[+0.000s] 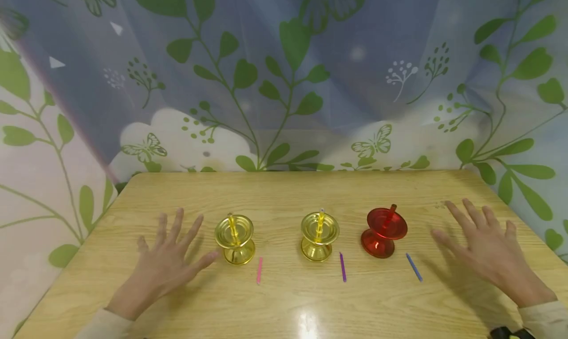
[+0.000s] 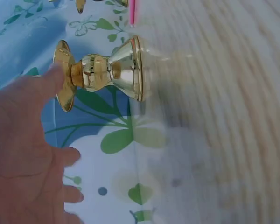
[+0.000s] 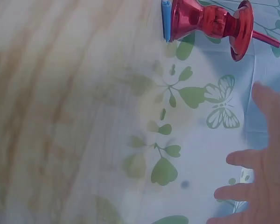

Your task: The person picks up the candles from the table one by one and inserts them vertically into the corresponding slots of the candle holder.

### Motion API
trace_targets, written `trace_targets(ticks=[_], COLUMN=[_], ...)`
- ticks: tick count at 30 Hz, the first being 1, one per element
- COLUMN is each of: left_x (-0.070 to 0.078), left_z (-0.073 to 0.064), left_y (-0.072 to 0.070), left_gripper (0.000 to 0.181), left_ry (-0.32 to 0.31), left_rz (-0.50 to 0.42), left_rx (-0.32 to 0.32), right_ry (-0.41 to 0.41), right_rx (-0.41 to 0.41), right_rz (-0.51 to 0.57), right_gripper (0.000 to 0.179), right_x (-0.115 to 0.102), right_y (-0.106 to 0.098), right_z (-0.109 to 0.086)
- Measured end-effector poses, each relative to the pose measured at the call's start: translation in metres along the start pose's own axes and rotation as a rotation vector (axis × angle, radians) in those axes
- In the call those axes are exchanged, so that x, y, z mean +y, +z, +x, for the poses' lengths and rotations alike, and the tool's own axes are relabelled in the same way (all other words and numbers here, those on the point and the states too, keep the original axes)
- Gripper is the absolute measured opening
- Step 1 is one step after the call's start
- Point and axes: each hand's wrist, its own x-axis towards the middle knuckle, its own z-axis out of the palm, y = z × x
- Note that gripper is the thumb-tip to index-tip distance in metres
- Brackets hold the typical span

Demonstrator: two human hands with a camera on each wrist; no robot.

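Note:
My left hand is spread with nothing in it, its thumb close to the left gold candle holder. That holder also shows in the left wrist view, where the thumb overlaps its dish. A second gold candle holder stands mid-table, and a red candle holder is to its right. Each has a dish with an upright post. Thin candles lie in front: a pink candle, a purple candle and a blue candle. My right hand, fingers spread and holding nothing, is right of the red holder.
The wooden table has a light grain and rounded far corners. Behind it hangs a blue and white cloth printed with green leaves and butterflies. A dark object shows by the right sleeve at the bottom edge.

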Motion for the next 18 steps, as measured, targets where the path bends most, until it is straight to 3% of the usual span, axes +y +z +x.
trace_targets(ticks=[6, 10, 18], left_x=[0.002, 0.006, 0.014], left_z=[0.004, 0.009, 0.015], left_y=[-0.006, -0.012, -0.016], left_gripper=[0.079, 0.083, 0.091], left_ry=[0.125, 0.188, 0.217], left_rz=[-0.119, -0.128, -0.136], left_rx=[0.020, 0.034, -0.018], right_ry=[-0.004, 0.010, -0.098], right_rx=[0.164, 0.134, 0.108], right_rz=[0.032, 0.030, 0.009], right_gripper=[0.055, 0.047, 0.026], right_x=[-0.005, -0.011, -0.028], right_y=[-0.008, -0.011, -0.002], right_z=[0.000, -0.002, -0.011])
